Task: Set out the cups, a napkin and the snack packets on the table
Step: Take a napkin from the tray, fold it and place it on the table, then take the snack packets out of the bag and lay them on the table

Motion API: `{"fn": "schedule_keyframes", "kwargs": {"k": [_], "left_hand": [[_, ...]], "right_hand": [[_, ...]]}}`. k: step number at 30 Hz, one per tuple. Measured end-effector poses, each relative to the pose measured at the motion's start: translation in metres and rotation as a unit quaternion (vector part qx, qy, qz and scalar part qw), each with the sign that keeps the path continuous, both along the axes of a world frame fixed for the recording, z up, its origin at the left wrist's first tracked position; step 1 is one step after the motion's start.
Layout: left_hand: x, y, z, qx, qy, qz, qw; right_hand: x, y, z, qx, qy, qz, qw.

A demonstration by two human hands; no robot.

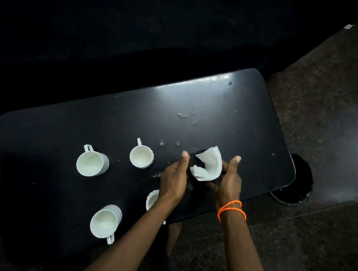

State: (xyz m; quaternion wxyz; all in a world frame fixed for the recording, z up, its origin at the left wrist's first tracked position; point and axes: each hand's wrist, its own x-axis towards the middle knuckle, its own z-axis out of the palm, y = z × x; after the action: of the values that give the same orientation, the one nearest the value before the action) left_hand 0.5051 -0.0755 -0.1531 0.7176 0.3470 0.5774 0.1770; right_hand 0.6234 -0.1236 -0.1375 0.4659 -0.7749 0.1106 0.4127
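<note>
A: Where do we stand with the table (222, 118)?

B: We count four white cups on it: one at the far left (91, 163), one further in beside our hands (141, 156), one at the near edge (105, 220), and a fourth (152, 199) half hidden behind our left forearm. So we judge the cups done. We see no snack packets anywhere, so those remain.

A: And the napkin?

B: The napkins (208, 164), a folded white wad, sit in something dark, perhaps a holder; it is too dim to tell. It is above the table's middle right, between our palms.

A: How are we gripping?

B: Our left hand (175, 177) and right hand (229, 180) cup that dark thing from either side, fingers curled round it, thumbs raised and free. Whether it rests on the table or hangs above it, we cannot tell.
</note>
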Motion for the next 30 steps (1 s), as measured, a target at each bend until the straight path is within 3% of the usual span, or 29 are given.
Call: {"fn": "schedule_keyframes", "kwargs": {"k": [8, 12, 14, 19, 22, 26, 30], "left_hand": [[-0.004, 0.001, 0.005, -0.009, 0.007, 0.013, 1.000], [-0.008, 0.010, 0.021, -0.006, 0.027, 0.020, 0.999], [-0.016, 0.022, 0.031, 0.006, 0.027, 0.044, 0.999], [-0.060, 0.059, 0.054, 0.051, 0.027, 0.091, 0.994], [-0.103, 0.082, 0.072, 0.059, 0.022, 0.139, 0.988], [-0.173, 0.114, 0.088, 0.063, 0.017, 0.222, 0.973], [-0.257, 0.143, 0.096, 0.074, 0.040, 0.305, 0.949]], "right_hand": [[-0.006, -0.003, 0.001, -0.002, 0.006, -0.027, 1.000], [0.000, 0.001, 0.011, -0.112, -0.171, -0.056, 0.977], [-0.001, 0.012, 0.026, -0.098, -0.254, -0.061, 0.960], [-0.035, 0.060, 0.067, -0.037, -0.458, 0.050, 0.887], [-0.074, 0.097, 0.084, 0.013, -0.488, 0.107, 0.866], [-0.150, 0.152, 0.090, 0.092, -0.548, 0.197, 0.808], [-0.256, 0.199, 0.085, 0.193, -0.520, 0.309, 0.772]]}}
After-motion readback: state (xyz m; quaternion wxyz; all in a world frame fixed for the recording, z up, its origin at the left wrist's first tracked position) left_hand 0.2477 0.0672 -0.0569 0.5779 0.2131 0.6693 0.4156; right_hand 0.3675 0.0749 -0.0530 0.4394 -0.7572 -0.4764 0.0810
